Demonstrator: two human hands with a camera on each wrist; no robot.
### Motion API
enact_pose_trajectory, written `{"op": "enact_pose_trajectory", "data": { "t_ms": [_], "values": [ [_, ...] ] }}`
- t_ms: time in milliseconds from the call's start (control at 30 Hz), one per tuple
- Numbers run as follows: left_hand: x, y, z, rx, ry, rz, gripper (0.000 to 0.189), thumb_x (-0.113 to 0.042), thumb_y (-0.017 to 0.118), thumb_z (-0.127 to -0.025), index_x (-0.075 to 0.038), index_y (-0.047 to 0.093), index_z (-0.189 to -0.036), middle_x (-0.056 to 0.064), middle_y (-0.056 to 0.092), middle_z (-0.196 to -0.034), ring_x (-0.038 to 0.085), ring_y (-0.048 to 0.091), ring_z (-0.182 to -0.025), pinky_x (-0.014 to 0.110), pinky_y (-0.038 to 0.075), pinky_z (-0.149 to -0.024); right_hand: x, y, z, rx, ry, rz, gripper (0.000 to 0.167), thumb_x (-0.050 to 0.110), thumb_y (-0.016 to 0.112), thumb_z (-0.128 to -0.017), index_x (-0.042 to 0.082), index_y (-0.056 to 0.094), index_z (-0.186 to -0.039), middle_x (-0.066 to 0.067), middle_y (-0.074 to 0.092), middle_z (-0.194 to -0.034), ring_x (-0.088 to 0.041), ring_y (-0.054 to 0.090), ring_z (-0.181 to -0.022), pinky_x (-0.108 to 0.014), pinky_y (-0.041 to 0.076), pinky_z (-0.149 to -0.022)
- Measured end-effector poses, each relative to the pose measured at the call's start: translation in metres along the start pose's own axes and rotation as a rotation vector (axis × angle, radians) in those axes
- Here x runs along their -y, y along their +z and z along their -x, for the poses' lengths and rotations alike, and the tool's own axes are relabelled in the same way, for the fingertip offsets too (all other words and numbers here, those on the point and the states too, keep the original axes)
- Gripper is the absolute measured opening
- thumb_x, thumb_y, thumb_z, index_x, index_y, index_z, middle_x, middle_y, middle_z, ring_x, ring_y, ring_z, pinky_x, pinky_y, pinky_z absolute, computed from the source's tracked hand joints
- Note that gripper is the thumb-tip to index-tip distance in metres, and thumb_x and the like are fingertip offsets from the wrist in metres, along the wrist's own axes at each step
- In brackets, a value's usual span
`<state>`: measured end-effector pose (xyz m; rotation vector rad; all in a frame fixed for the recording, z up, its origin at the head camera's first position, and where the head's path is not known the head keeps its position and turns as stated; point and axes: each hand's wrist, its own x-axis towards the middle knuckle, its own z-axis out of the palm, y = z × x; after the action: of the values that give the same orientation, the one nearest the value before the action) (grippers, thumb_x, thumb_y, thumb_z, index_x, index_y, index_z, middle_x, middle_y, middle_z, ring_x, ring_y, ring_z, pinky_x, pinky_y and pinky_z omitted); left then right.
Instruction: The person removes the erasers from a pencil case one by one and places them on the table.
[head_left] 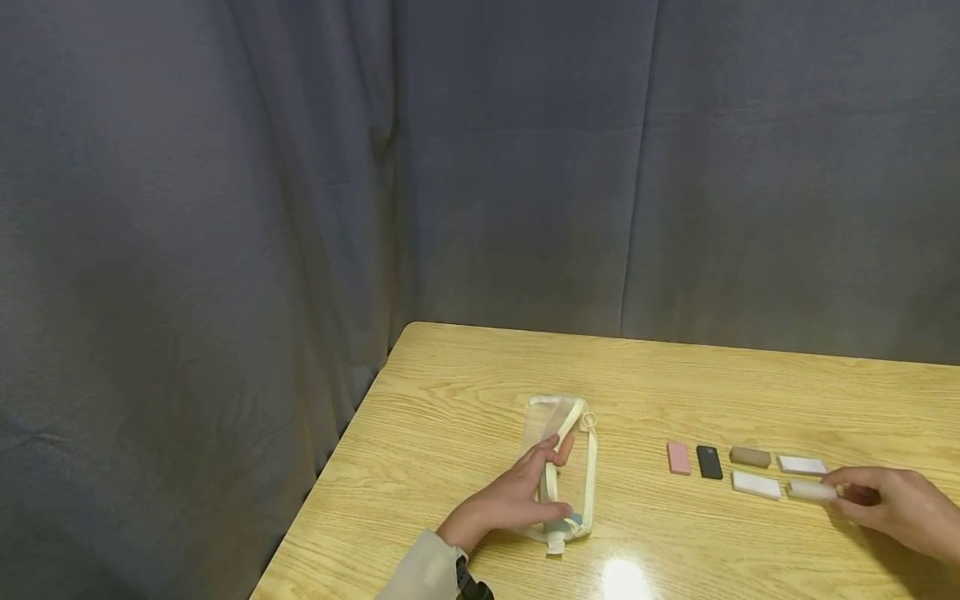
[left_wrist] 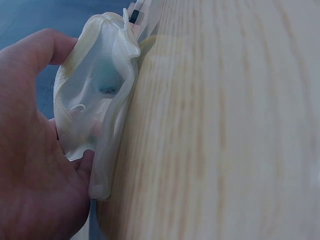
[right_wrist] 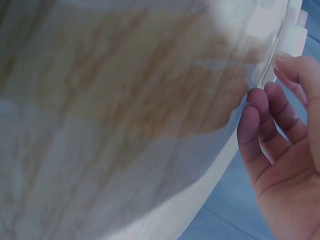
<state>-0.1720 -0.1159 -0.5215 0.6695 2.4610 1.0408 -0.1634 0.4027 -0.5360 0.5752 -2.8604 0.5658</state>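
Note:
A pale mesh pouch (head_left: 592,467) with a cream zip edge lies on the wooden table, its mouth spread apart. My left hand (head_left: 517,496) grips the pouch at that mouth, thumb and fingers spread along the edges. Through the mesh, a blue-green item (left_wrist: 107,75) shows in the left wrist view. Far to the right, my right hand (head_left: 892,504) has its thumb and fingertips around the right end of a small cream roll-shaped block (head_left: 808,490). In the right wrist view the fingers of my right hand (right_wrist: 285,125) are bent, and the pinch itself is partly hidden.
Left of the right hand lie a pink block (head_left: 678,458), a black block (head_left: 708,462), a brown roll-shaped block (head_left: 750,457) and two white blocks, one nearer (head_left: 756,484) and one farther (head_left: 801,465). A grey curtain (head_left: 525,167) hangs behind the table (head_left: 450,375).

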Motion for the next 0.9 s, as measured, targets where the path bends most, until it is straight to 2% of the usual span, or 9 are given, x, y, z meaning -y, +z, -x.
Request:
{"op": "enact_pose_trajectory", "data": {
  "t_ms": [267,433,667,733,900],
  "values": [
    [0.0000,-0.0005,0.0001,-0.001,-0.001,-0.005,0.059,-0.054,0.066,-0.090,-0.026,0.039,-0.133,-0.015,0.006,-0.169,0.027,0.017,-0.154,0.057,0.033,-0.114,-0.0057,0.0013,0.0020,0.009,-0.017,0.009,0.028,0.004,0.088,-0.068,0.009,0.074,-0.093,-0.007,0.074,-0.085,0.012,0.050,-0.068,-0.021,0.052,-0.057],
    [0.0001,-0.0006,0.0001,-0.004,-0.004,0.000,0.059,-0.054,0.066,-0.090,-0.026,0.039,-0.134,-0.016,0.006,-0.169,0.026,0.017,-0.154,0.056,0.033,-0.115,-0.0046,-0.0005,-0.0007,0.028,-0.025,0.013,0.025,0.003,0.086,-0.072,0.004,0.074,-0.094,0.008,0.066,-0.074,0.008,0.043,-0.061,-0.021,0.047,-0.053],
    [-0.0016,-0.0008,0.0002,-0.007,0.000,-0.013,0.060,-0.054,0.066,-0.090,-0.025,0.038,-0.135,-0.013,0.007,-0.169,0.027,0.018,-0.154,0.056,0.033,-0.115,0.0003,-0.0045,-0.0018,0.096,0.020,0.035,0.026,0.006,0.084,-0.077,0.002,0.073,-0.101,0.008,0.064,-0.073,0.006,0.045,-0.062,-0.023,0.048,-0.055],
    [-0.0020,-0.0006,0.0001,-0.009,0.001,-0.015,0.061,-0.054,0.066,-0.089,-0.025,0.038,-0.135,-0.013,0.007,-0.169,0.027,0.018,-0.154,0.056,0.032,-0.115,0.0001,-0.0043,-0.0007,0.090,0.015,0.038,0.028,0.005,0.084,-0.077,0.001,0.072,-0.102,0.013,0.054,-0.067,0.004,0.040,-0.058,-0.021,0.042,-0.052],
    [-0.0022,-0.0004,0.0002,-0.004,0.001,-0.019,0.061,-0.054,0.066,-0.090,-0.024,0.038,-0.136,-0.013,0.006,-0.169,0.028,0.017,-0.154,0.056,0.033,-0.115,-0.0005,-0.0018,0.0026,0.037,-0.033,0.033,0.031,0.003,0.085,-0.074,-0.001,0.072,-0.102,0.019,0.040,-0.061,0.005,0.031,-0.053,-0.019,0.034,-0.047]
  ]
}}
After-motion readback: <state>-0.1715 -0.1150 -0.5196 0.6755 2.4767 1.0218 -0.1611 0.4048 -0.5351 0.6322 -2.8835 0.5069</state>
